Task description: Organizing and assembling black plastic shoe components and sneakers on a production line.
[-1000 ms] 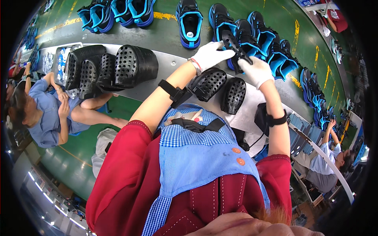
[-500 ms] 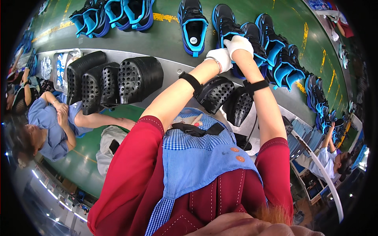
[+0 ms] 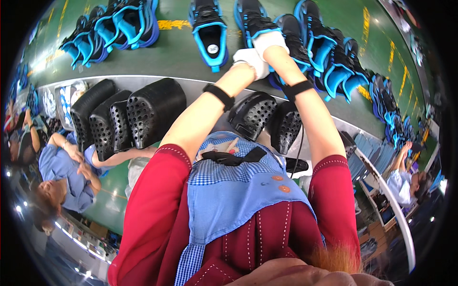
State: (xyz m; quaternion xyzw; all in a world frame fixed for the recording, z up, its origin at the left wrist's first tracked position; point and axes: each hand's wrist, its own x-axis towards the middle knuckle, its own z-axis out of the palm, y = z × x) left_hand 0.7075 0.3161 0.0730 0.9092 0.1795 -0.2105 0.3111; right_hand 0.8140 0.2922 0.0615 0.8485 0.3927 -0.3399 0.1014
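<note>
My left hand, in a white glove, is closed at the heel of a black sneaker with bright blue trim. Over that shoe's opening my right hand, also gloved in white, is closed at the collar, its wrist close beside the left one. Both hands' fingertips are hidden by the gloves' backs and the shoe. Just left stands a matching sneaker, heel toward me, with a round white sticker inside. Another black and blue sneaker sits against the right side of my hands.
Black perforated blocks stand along the metal edge at left; two more lie below my wrists. Several sneakers line the green surface on both sides. A co-worker in blue is at left, another at right.
The whole view has shifted, so the shoes and blocks appear farther left. Both hands have moved slightly forward against the same sneaker. The left co-worker's hands have lowered a little.
</note>
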